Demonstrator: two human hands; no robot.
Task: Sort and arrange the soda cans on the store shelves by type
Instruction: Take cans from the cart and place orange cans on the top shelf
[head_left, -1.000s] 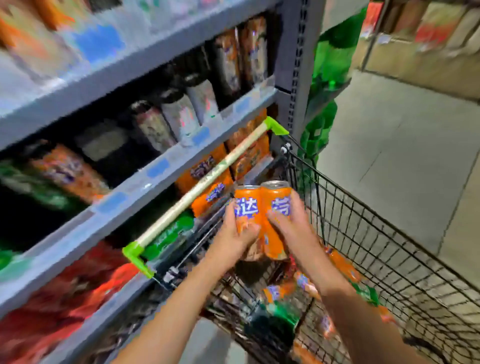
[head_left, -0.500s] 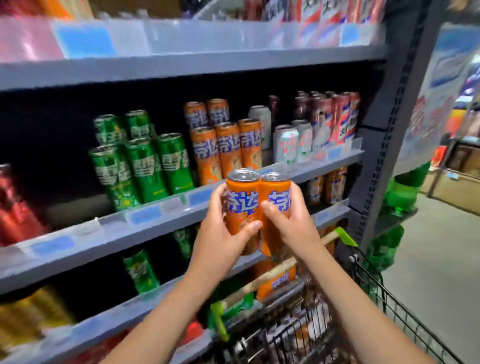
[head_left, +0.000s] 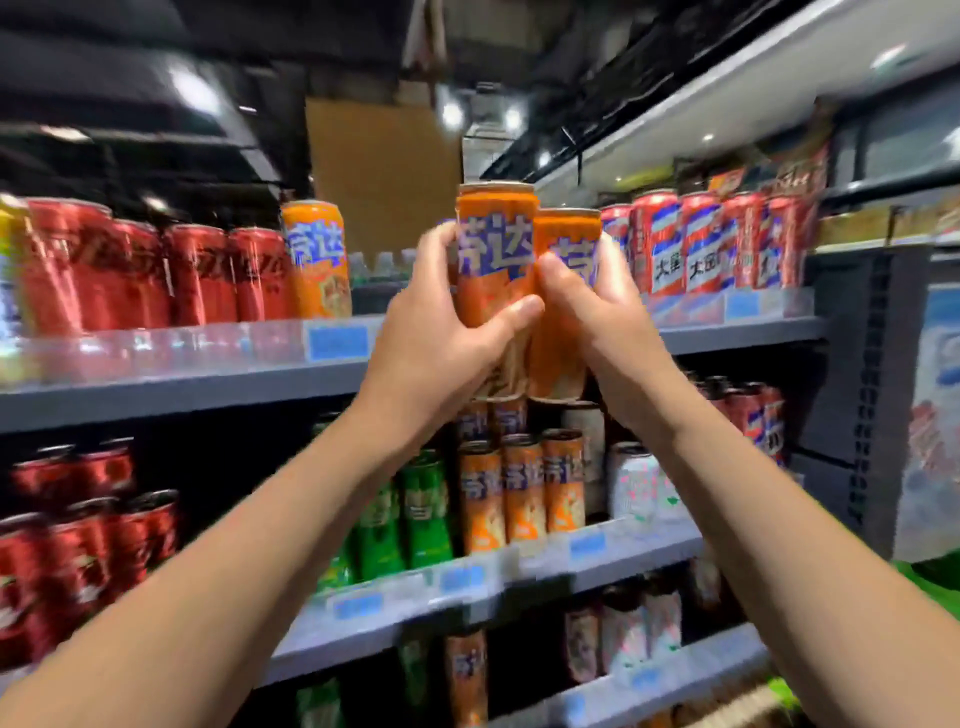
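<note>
My left hand (head_left: 441, 332) grips one orange can (head_left: 496, 249), right hand (head_left: 592, 306) grips second (head_left: 563, 332); cans pressed together, raised before top shelf (head_left: 208, 374). Lone orange can (head_left: 317, 260) stands there beside red cans (head_left: 171, 270). Advice: set pair beside it, upright, labels forward, clear of rail.

Raised from above the cart up to the top shelf (head_left: 208, 384): two orange cans (head_left: 496, 270) lifted side by side, left hand (head_left: 441, 332) and right hand (head_left: 597, 312) gripping them, now right of a lone orange can (head_left: 317, 260) beside red cans (head_left: 156, 275).
</note>
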